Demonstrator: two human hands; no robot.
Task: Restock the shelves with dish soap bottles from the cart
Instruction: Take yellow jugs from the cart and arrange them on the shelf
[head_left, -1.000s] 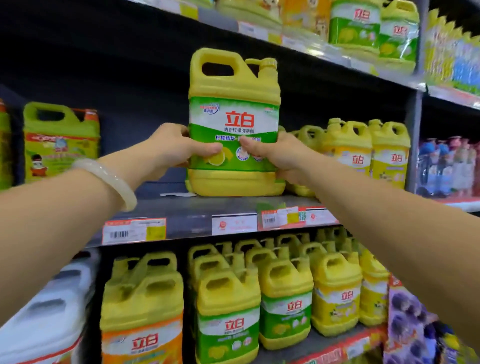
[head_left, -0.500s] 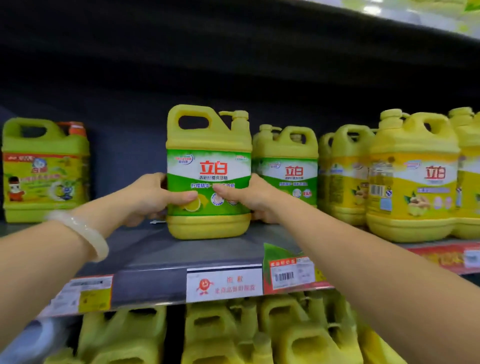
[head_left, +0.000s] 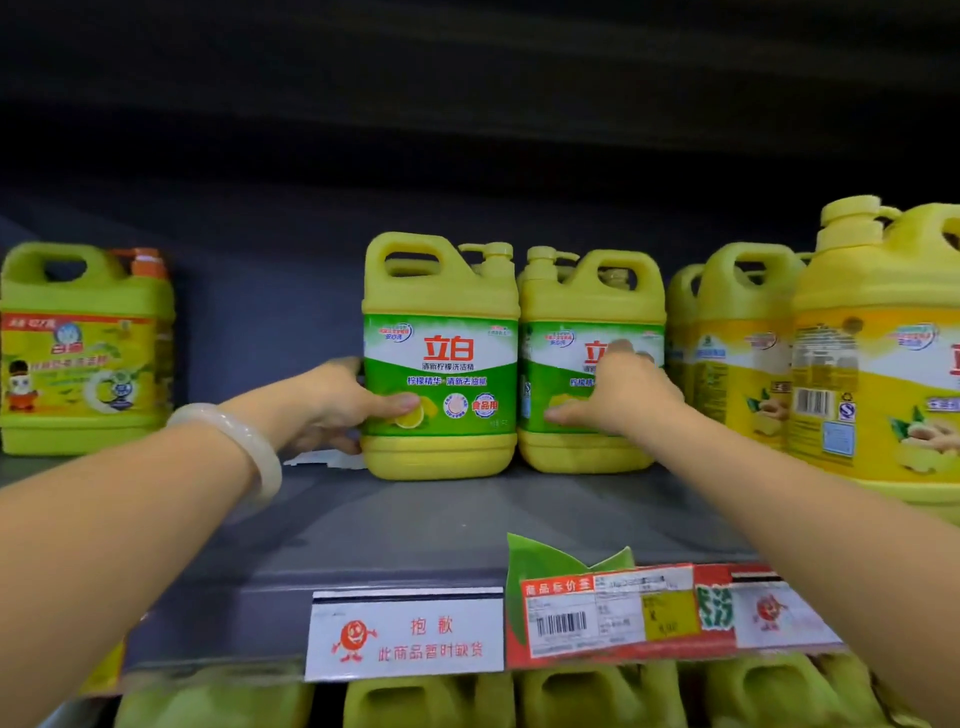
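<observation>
On shelf (head_left: 415, 525), left hand (head_left: 332, 405) grips green-label bottle (head_left: 440, 358); right hand (head_left: 618, 395), fingers straight, presses neighbor bottle (head_left: 587, 306) w/ flat palm.

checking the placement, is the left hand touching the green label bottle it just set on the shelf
Touching. The head view shows the left hand against the side of the green label bottle, thumb lying across its front label.
</observation>
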